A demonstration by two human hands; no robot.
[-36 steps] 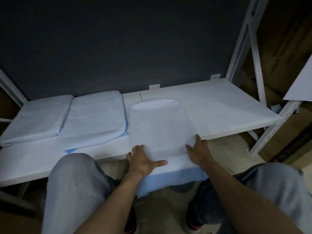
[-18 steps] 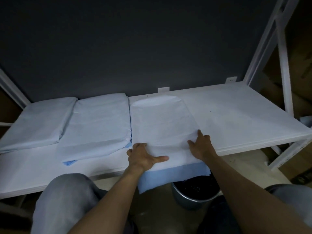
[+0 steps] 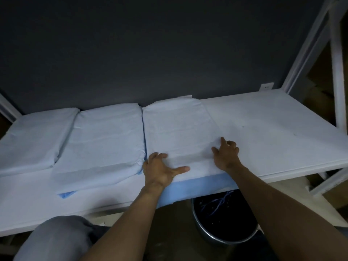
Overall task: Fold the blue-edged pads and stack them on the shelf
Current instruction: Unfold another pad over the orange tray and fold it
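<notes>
Centrally, one thin, soft white pad with a blue plastic border (image 3: 178,132), folded long and narrow, lay on the flat white shelf board (image 3: 273,129), blue end drooping over the front lip. Left hand (image 3: 162,170) pressed its near-left corner, thumb splayed, fingers loosely bent. Right hand (image 3: 226,155) pressed its right edge, fingers apart, lightly bent. Two plump pale stacks of folded pads (image 3: 105,140) sat just left.

a dark grey wall (image 3: 150,53) stands behind the white shelf (image 3: 273,132); a white frame upright (image 3: 337,81) rises at its right end; a metal bucket (image 3: 212,237) sits on the dim floor (image 3: 175,232) below its front edge
</notes>
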